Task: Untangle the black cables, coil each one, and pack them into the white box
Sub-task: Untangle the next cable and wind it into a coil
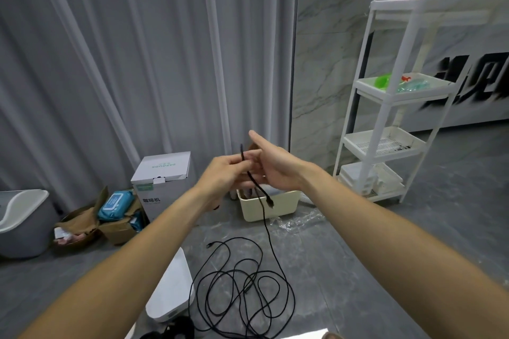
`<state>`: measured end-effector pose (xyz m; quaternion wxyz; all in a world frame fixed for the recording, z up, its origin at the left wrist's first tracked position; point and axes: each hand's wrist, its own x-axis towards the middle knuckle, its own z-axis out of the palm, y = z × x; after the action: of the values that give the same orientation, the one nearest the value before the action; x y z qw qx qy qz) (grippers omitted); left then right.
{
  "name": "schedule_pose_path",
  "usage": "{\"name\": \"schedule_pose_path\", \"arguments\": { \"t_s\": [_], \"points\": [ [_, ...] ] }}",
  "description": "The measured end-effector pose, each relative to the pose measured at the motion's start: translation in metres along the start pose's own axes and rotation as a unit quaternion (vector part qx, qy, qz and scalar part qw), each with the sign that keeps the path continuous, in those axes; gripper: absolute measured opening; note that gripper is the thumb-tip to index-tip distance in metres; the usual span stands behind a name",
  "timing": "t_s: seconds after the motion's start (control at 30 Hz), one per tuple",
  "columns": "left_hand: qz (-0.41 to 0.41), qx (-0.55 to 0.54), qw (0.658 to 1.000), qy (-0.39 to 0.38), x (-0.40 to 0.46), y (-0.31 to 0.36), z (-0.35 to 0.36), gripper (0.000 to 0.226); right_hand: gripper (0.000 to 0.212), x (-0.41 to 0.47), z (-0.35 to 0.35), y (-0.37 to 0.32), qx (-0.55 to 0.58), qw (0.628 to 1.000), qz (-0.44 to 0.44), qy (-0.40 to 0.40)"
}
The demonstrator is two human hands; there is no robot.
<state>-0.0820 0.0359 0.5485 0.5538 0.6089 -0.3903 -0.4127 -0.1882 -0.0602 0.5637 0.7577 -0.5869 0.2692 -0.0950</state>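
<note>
A tangle of black cables (242,289) lies in loose loops on the grey floor in front of me. One strand rises from it to my hands, held at chest height. My left hand (225,173) pinches that cable near its end, a short piece sticking up above the fingers and a plug (271,203) dangling below. My right hand (272,166) is beside it with the forefinger stretched out straight; the cable passes under its palm. Behind the hands stands the white box (286,208), open on the floor. A white lid (173,286) lies at the lower left.
A white shelf rack (391,107) stands at the right against the marble wall. A cardboard appliance box (161,181), brown packaging with blue wipes (115,202) and a grey bin (23,223) line the curtain at left. Clear plastic wrap (297,221) lies beside the white box.
</note>
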Motion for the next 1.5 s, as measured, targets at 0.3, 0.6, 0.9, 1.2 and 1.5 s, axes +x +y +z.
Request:
{"name": "schedule_pose_path", "arguments": {
  "t_s": [0.3,0.6,0.9,1.2,1.5],
  "points": [
    [-0.006,-0.112,0.99,0.09,0.01,0.024,-0.012,0.014,0.054,-0.022,0.003,0.006,0.001,0.997,0.006,-0.078],
    [-0.03,-0.144,0.988,0.049,0.0,0.043,-0.012,0.017,0.051,-0.033,0.017,-0.005,0.155,0.978,-0.05,-0.133],
    [-0.038,-0.223,0.974,0.025,-0.008,0.057,-0.009,0.021,0.056,-0.036,0.025,-0.004,0.243,0.95,-0.092,-0.171],
    [-0.061,-0.227,0.971,-0.029,-0.013,0.06,-0.018,0.027,0.046,-0.055,0.035,-0.019,0.214,0.956,-0.059,-0.193],
    [-0.058,-0.074,0.994,0.049,-0.017,0.056,-0.032,0.036,0.063,-0.052,0.043,-0.02,0.245,0.959,-0.052,-0.136]
  ]
}}
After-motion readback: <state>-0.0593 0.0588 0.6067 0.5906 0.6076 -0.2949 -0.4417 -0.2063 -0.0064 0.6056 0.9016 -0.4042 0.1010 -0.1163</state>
